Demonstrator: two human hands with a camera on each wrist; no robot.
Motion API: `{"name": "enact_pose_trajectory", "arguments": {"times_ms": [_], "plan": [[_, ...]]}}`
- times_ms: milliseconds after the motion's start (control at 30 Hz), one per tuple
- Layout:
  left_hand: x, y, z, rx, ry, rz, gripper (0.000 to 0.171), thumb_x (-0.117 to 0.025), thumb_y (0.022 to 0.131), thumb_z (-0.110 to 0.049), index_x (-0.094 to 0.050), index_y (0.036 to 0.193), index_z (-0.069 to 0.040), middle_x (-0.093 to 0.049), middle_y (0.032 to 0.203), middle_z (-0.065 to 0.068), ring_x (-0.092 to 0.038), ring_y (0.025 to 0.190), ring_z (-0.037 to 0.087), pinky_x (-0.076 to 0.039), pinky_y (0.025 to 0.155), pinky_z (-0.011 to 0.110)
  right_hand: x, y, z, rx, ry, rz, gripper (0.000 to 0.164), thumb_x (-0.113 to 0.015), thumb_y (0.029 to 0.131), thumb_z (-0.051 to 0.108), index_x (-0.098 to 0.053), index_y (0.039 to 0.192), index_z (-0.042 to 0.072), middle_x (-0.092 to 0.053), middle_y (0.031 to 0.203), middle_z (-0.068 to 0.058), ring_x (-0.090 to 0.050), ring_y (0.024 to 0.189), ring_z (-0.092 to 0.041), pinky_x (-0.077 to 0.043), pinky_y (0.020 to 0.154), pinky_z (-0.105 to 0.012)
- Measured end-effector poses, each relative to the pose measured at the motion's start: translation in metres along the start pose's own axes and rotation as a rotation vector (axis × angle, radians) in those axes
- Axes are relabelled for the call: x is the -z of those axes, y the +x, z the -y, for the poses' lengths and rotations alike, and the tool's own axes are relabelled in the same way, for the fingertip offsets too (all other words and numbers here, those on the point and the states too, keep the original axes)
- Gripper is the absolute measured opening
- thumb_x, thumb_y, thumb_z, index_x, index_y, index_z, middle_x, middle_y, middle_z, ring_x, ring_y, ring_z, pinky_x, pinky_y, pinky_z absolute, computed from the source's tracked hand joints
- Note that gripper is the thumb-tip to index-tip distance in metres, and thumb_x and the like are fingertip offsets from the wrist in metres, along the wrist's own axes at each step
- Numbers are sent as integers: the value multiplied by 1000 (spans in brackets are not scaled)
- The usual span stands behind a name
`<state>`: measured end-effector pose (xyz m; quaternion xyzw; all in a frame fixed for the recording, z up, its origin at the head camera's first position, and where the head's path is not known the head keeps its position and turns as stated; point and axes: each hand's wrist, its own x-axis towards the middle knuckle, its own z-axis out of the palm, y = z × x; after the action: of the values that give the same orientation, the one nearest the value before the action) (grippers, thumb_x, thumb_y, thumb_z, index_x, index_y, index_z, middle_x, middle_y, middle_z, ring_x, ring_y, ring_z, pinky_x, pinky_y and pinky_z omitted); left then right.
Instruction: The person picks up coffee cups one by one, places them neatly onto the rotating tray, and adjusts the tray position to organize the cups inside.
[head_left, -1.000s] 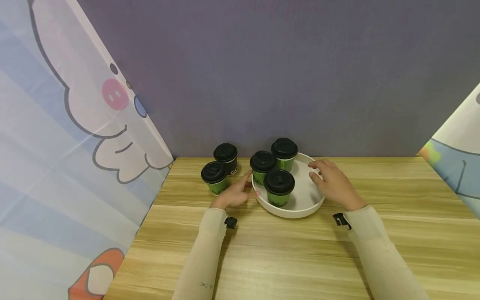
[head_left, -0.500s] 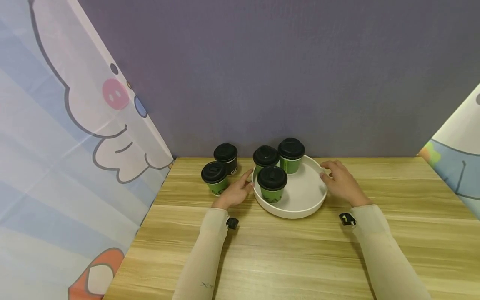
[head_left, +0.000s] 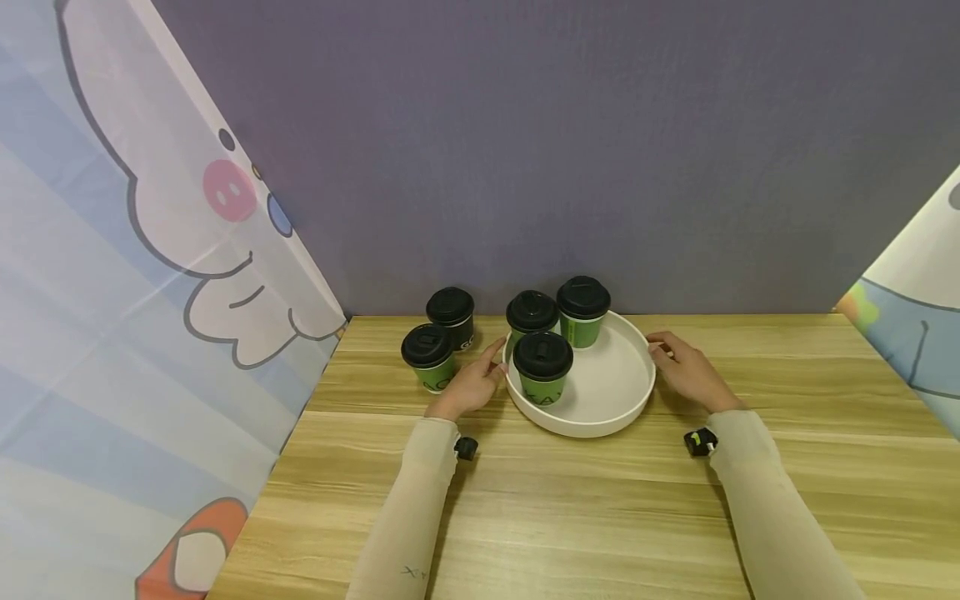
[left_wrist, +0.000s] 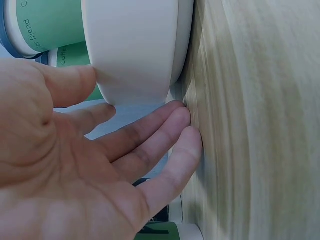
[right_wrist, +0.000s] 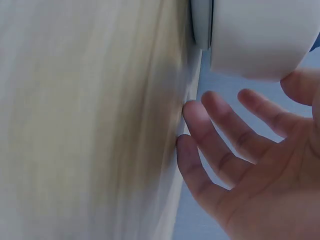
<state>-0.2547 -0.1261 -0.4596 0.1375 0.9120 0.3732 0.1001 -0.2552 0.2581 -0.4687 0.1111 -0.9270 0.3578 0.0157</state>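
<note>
A person's left grip [head_left: 471, 387] and right grip [head_left: 692, 372] flank a round white tray [head_left: 585, 430] resting on the wooden surface [head_left: 570, 517], fingers loosely extended, thumbs at its rim, neither wrapped around it. Three green paper cups [head_left: 542, 390] with black lids stand inside; a green cup [head_left: 433, 373] and a black cup [head_left: 463, 335] stand left of the tray. It looks stiff, smooth and fairly light; opposite sides, kept level, seem the safest hold against sliding cups.

Wood-grain table [head_left: 570, 517]; grey partition [head_left: 525, 150] behind; cartoon-printed cloth [head_left: 97, 333] at left.
</note>
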Motion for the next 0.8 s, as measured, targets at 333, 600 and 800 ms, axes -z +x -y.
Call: {"name": "enact_pose_trajectory", "arguments": {"times_ms": [333,600,800], "plan": [[-1,-1,-2,11,38,-16,55,-40,112,-30,-24,164,-28,-66,136,15,-63,126,32,-48,105,51,1,1,-5,-29,229,138,52,-29,114,29,-41,150,-6,-58,135,-33,-66,108,-29,-48,96,-43],[-1,-2,-1,4,51,-11,55,-39,112,-29,-24,165,-25,-67,136,15,-64,124,32,-48,104,51,0,1,-10,-71,320,187,54,-27,114,32,-36,154,-4,-53,140,-33,-60,104,-11,-43,100,-38],[0,-2,-3,18,61,-10,55,-38,112,-32,-21,165,-32,-65,138,15,-62,127,32,-47,107,51,-1,3,-13,-42,403,195,53,-28,114,28,-35,152,-8,-51,139,-34,-60,101,-2,-43,91,-17]]}}
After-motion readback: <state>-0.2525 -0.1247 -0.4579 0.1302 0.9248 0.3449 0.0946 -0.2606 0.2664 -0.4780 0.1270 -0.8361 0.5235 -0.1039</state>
